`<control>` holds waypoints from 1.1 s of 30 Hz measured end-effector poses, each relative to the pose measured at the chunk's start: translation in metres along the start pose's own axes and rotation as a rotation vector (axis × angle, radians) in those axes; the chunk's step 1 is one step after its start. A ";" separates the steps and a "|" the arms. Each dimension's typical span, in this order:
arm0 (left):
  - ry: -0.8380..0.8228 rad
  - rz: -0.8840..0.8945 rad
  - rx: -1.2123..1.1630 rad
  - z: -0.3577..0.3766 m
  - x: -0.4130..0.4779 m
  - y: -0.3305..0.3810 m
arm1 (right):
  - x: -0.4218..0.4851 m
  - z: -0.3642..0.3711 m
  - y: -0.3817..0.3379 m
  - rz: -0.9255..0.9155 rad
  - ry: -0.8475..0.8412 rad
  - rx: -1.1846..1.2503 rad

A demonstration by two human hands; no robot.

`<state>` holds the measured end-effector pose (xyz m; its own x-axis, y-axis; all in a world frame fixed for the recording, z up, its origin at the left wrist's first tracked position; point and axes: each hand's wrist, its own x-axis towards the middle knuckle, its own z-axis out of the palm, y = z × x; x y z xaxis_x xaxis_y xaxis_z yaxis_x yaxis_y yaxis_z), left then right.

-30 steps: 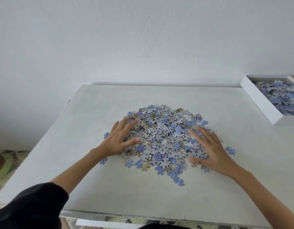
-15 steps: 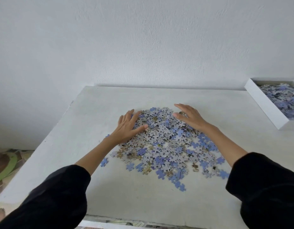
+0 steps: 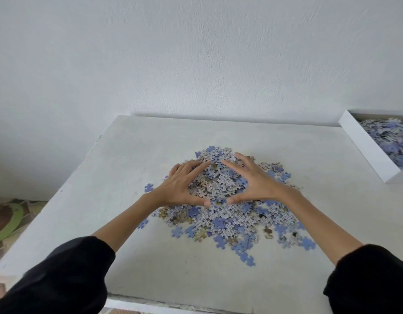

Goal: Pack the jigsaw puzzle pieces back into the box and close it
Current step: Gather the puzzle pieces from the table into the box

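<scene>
setting: white table point(image 3: 150, 257) set against a bare white wall point(image 3: 196, 53); patterned floor point(image 3: 10, 218) low on the left.
pile point(image 3: 230, 220): loose heap of blue, grey and tan puzzle pieces mid-table, mounded at the far side, thinning to a scatter at the near and right sides.
left hand point(image 3: 180, 184): laid on the pile's far-left flank, fingers spread and only lightly bent, thumb pointing inward; gripping nothing, pressing pieces toward the middle.
right hand point(image 3: 257, 180): mirrored on the far-right flank, fingers likewise spread and nearly straight, nothing pinched; thumb tip near the left thumb, a small gap between.
between the hands: a mound ringed by both palms, resting on the table, not lifted.
strays: a blue piece point(image 3: 148, 187) just off the pile's left edge, another point(image 3: 248, 259) at the near fringe.
box point(image 3: 368, 150): white, open, at the table's far right, well apart from the pile, cut off by the frame edge.
boxed pieces point(image 3: 390, 143): a layer already lying inside.
sleeves point(image 3: 60, 279): dark, pushed up the forearms.
done, by the look of it: part of the puzzle packed.
left to do: the whole table pile, the strays, then closing; nothing to close the box with in view.
share packed: cannot tell, with the box half out of view.
stage, as judged: raking together a double handful for the box.
</scene>
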<state>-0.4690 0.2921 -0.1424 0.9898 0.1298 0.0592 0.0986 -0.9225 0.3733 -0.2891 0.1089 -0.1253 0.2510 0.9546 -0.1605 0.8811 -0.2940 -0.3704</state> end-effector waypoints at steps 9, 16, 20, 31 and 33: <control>0.072 -0.038 0.108 0.008 0.000 0.000 | 0.005 0.014 0.005 0.044 0.168 -0.186; 0.178 0.029 0.042 0.003 0.011 -0.002 | 0.009 0.014 0.007 0.032 0.341 -0.103; 0.255 0.081 -0.020 0.002 0.015 0.003 | 0.012 0.015 0.004 -0.005 0.475 -0.008; 0.253 0.047 -0.364 -0.007 0.016 0.007 | 0.016 0.005 0.002 -0.073 0.470 0.404; 0.265 0.067 -0.434 -0.009 0.016 0.011 | 0.011 -0.002 -0.002 -0.068 0.448 0.494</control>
<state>-0.4526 0.2871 -0.1284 0.9268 0.2149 0.3081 -0.0721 -0.7031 0.7074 -0.2876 0.1200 -0.1241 0.4375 0.8681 0.2343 0.6407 -0.1182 -0.7586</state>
